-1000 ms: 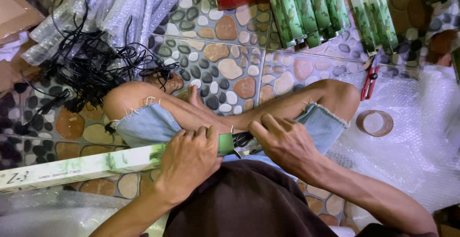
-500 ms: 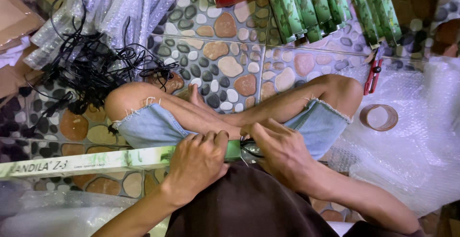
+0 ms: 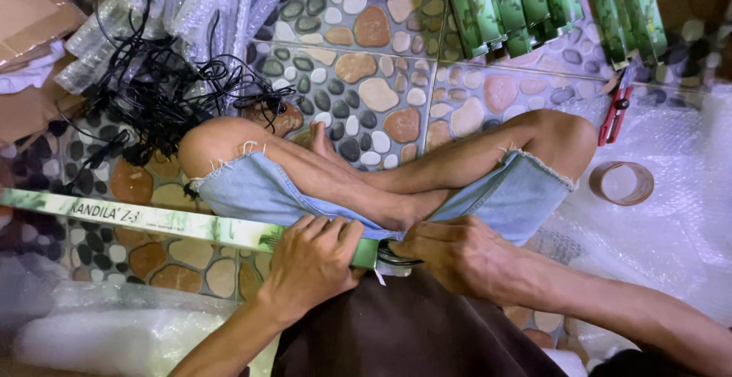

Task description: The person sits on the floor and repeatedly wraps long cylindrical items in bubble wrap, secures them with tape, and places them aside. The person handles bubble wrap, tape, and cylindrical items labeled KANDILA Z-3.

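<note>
Both hands, left (image 3: 313, 259) and right (image 3: 457, 255), grip a long green box (image 3: 152, 221).

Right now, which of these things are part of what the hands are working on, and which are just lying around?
In hand:
left hand gripping the long green box
right hand at the box's end

Lying about:
tangle of black cables
red cutter
tape roll
stack of green boxes
bubble wrap

Long box (image 3: 152, 223) under the left hand (image 3: 313, 263): printed card, slight sheen, green and white. Just beyond the grip, shorts (image 3: 259, 190): faded denim, frayed hems. Below both hands, dark matt cloth. Past the right hand (image 3: 450, 255): bubble wrap (image 3: 671, 247), clear plastic, dimpled; tape roll (image 3: 621, 182), glossy brown. Floor (image 3: 381, 95): glazed pebble-pattern tile. Far off left: thin black cables (image 3: 152, 95), matt cardboard (image 3: 30, 11).
</note>
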